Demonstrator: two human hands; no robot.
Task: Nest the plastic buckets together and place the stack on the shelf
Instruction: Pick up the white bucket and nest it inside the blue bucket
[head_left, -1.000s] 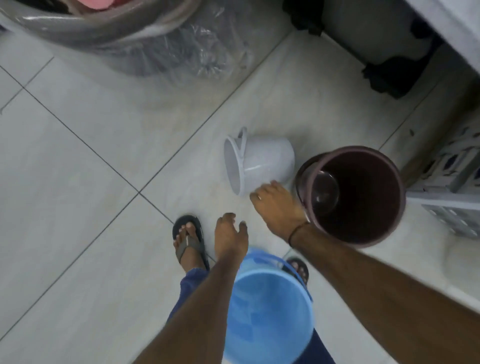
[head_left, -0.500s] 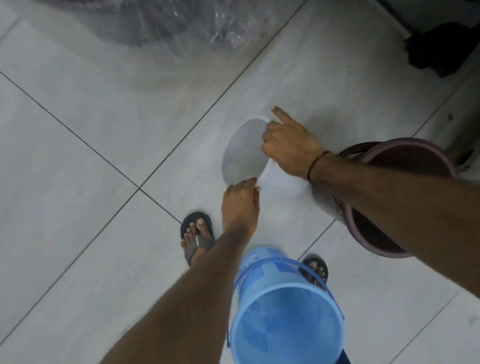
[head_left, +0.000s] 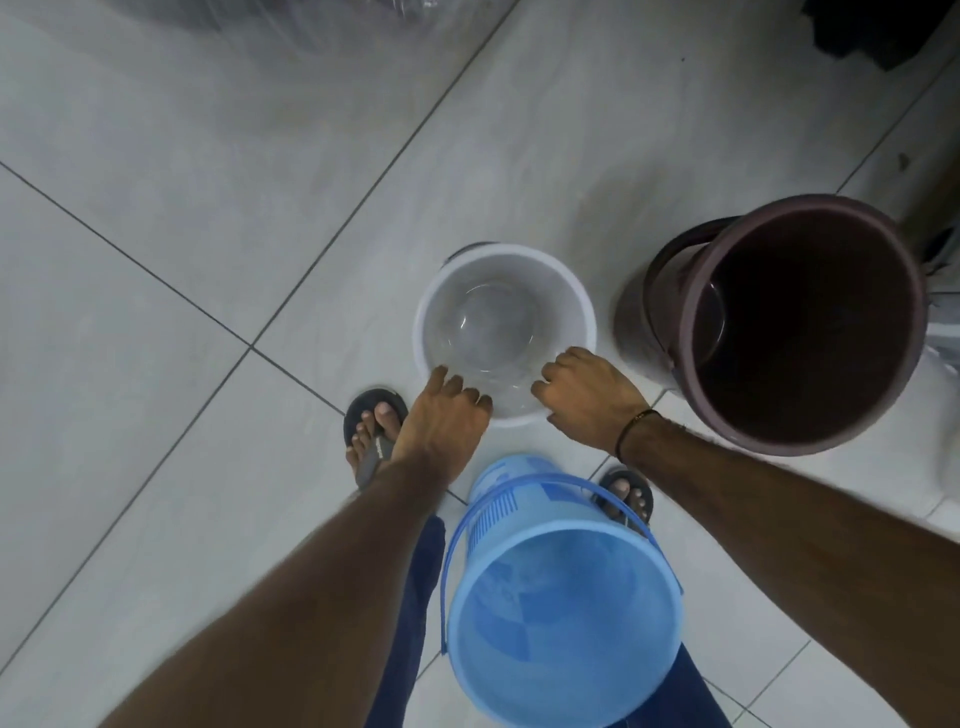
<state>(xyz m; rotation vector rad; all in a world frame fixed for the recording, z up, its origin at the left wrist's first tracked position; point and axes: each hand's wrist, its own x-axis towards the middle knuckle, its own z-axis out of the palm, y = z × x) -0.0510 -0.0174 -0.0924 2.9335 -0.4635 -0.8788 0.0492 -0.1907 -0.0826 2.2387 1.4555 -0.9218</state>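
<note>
A small white bucket (head_left: 498, 291) stands upright on the tiled floor, mouth up. My left hand (head_left: 441, 421) grips its near-left rim and my right hand (head_left: 584, 397) grips its near-right rim. A large dark maroon bucket (head_left: 795, 322) stands upright just to the right, apart from the white one. A blue bucket (head_left: 561, 613) with a blue handle stands between my legs, close to the camera, mouth up.
My two feet in sandals (head_left: 371, 431) stand on the grey floor tiles (head_left: 156, 234) on either side of the blue bucket. Clear plastic wrapping (head_left: 311, 26) lies at the top edge. A dark object (head_left: 883, 31) sits at the top right corner.
The white bucket was lying on its side; both hands took hold of it and turned it upright. The view has tilted further down.
</note>
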